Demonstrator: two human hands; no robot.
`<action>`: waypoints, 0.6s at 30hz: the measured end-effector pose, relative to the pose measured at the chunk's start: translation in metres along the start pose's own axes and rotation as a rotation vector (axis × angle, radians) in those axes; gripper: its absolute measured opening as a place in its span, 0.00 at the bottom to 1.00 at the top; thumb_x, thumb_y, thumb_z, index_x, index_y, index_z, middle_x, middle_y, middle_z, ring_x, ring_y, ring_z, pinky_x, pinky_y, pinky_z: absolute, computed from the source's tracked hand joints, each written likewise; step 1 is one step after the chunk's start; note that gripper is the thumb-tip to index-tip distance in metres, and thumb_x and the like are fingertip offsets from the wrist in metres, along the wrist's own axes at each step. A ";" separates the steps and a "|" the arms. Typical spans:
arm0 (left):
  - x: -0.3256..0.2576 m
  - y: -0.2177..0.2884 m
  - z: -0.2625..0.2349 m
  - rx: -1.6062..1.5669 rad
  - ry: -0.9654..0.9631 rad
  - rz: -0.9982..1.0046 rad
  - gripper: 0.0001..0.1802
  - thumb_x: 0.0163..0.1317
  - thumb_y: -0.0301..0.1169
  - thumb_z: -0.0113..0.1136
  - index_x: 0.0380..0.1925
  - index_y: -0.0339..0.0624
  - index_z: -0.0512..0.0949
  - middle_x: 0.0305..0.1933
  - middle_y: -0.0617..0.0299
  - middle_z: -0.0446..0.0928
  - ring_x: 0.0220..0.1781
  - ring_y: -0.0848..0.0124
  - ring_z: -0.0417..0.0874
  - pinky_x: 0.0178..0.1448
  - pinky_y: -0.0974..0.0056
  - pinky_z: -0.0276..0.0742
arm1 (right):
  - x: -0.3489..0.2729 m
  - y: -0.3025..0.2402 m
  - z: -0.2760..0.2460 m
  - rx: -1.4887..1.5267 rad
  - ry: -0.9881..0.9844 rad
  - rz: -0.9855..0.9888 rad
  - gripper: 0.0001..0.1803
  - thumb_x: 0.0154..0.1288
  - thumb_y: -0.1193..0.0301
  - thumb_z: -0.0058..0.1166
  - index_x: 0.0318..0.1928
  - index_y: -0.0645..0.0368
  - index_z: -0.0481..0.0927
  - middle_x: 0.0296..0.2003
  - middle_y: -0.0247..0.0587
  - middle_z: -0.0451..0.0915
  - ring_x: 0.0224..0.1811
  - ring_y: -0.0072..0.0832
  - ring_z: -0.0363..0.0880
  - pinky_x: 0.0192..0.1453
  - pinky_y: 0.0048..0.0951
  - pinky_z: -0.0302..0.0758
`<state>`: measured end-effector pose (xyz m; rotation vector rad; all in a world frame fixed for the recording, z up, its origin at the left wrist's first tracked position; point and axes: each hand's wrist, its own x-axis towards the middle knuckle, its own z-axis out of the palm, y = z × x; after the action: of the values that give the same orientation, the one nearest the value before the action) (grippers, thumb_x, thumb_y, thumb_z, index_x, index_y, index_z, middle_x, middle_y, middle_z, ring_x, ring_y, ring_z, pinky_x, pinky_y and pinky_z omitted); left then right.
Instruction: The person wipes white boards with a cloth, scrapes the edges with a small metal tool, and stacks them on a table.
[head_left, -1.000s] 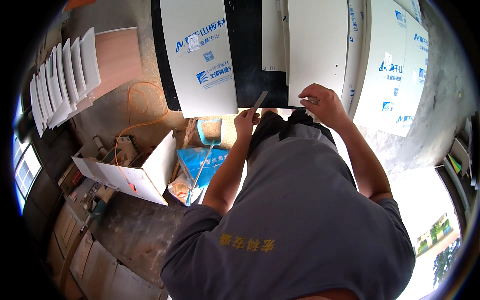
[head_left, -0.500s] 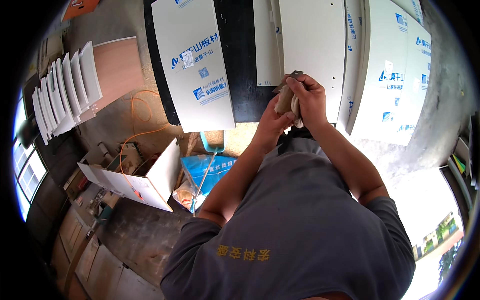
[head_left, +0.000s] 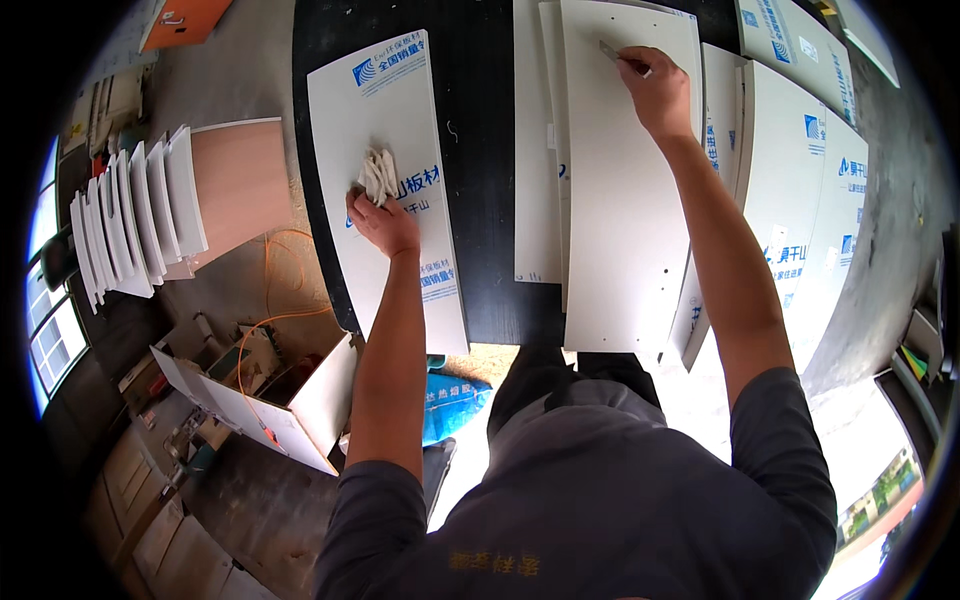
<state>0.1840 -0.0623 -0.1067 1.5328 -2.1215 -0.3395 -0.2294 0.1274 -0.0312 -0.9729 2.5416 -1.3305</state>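
Surface, black, long and flat (head_left: 482, 215), stretches ahead of the person and bears white panels. The largest panel lying on it is a long plain white rectangular board with small dark holes (head_left: 630, 210), right of the middle, partly overlapping another pale board. To the left lies a narrower white rectangular board with blue printing (head_left: 372, 115). On the floor at left stands an open box with white panel sides (head_left: 322, 395), an orange cable (head_left: 268, 318) draped over it. The left hand (head_left: 386, 228) is over the printed board, its grip closed on a crumpled off-white cloth (head_left: 379, 177). The right hand (head_left: 660, 95) is over the plain board's far part, thumb and fingers pinching a thin flat grey metal strip (head_left: 608, 50).
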 end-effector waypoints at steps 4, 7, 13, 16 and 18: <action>-0.005 0.016 0.013 0.177 0.021 0.044 0.18 0.65 0.31 0.55 0.53 0.39 0.66 0.73 0.47 0.66 0.73 0.45 0.67 0.77 0.43 0.62 | 0.068 0.017 0.044 -0.083 0.084 -0.162 0.06 0.65 0.74 0.63 0.42 0.58 0.89 0.38 0.38 0.86 0.40 0.35 0.86 0.48 0.32 0.83; -0.004 0.017 0.010 0.223 -0.003 0.023 0.19 0.65 0.32 0.56 0.53 0.38 0.66 0.74 0.48 0.65 0.74 0.46 0.66 0.77 0.43 0.61 | 0.096 0.008 0.057 -0.086 -0.077 -0.027 0.15 0.64 0.67 0.63 0.49 0.59 0.88 0.49 0.52 0.86 0.55 0.46 0.85 0.59 0.41 0.81; -0.005 0.012 0.011 0.283 0.029 0.058 0.17 0.70 0.36 0.52 0.54 0.41 0.66 0.72 0.51 0.67 0.71 0.48 0.69 0.72 0.43 0.64 | 0.093 -0.002 0.070 -0.088 0.117 -0.194 0.03 0.59 0.75 0.64 0.35 0.60 0.87 0.35 0.48 0.86 0.39 0.47 0.86 0.45 0.42 0.83; -0.004 0.014 0.012 0.282 0.006 0.059 0.19 0.70 0.36 0.52 0.55 0.40 0.66 0.73 0.51 0.66 0.72 0.47 0.68 0.73 0.42 0.63 | 0.095 0.000 0.070 -0.119 0.143 -0.236 0.03 0.59 0.75 0.64 0.34 0.61 0.87 0.35 0.47 0.86 0.39 0.47 0.86 0.44 0.41 0.83; -0.003 0.015 0.011 0.291 -0.005 0.041 0.19 0.70 0.36 0.51 0.56 0.40 0.66 0.74 0.50 0.66 0.72 0.47 0.67 0.73 0.42 0.62 | 0.096 -0.002 0.071 -0.122 0.130 -0.250 0.03 0.59 0.76 0.64 0.33 0.61 0.87 0.34 0.47 0.86 0.38 0.47 0.86 0.43 0.41 0.83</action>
<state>0.1666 -0.0555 -0.1098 1.6424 -2.2800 -0.0186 -0.2777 0.0213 -0.0550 -1.3065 2.6965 -1.3524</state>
